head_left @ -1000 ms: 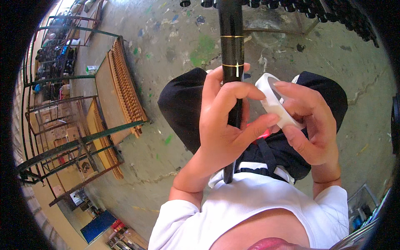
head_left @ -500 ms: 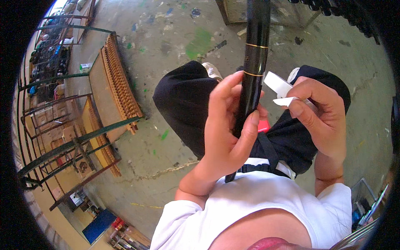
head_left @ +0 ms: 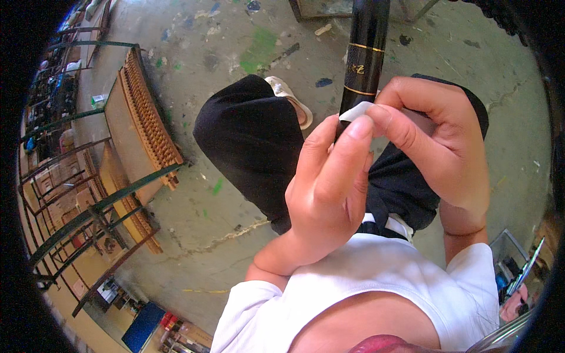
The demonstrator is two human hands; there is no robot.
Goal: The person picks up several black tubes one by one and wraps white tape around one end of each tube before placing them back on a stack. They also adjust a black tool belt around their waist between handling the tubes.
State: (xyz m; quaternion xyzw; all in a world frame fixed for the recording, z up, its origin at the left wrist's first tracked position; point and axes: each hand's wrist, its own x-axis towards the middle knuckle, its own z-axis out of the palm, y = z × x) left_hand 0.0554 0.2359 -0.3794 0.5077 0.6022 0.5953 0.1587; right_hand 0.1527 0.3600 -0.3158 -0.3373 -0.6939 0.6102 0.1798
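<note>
Head view: the white strip point(head_left: 355, 112), apart before, now overlaps the black rod point(head_left: 362, 62), so both are worked together. The left hand point(head_left: 329, 197) grips the rod; the right hand point(head_left: 450, 144) pinches the strip.

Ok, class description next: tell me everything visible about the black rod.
The black rod is round and glossy, material unclear. Two thin gold bands ring it, with gold marking between. It leans slightly right and runs past the top edge; its lower part goes behind the left hand, which appears to grip it. A white strip, pinched by the right hand, overlaps it below the lower band; contact is unclear.
</note>
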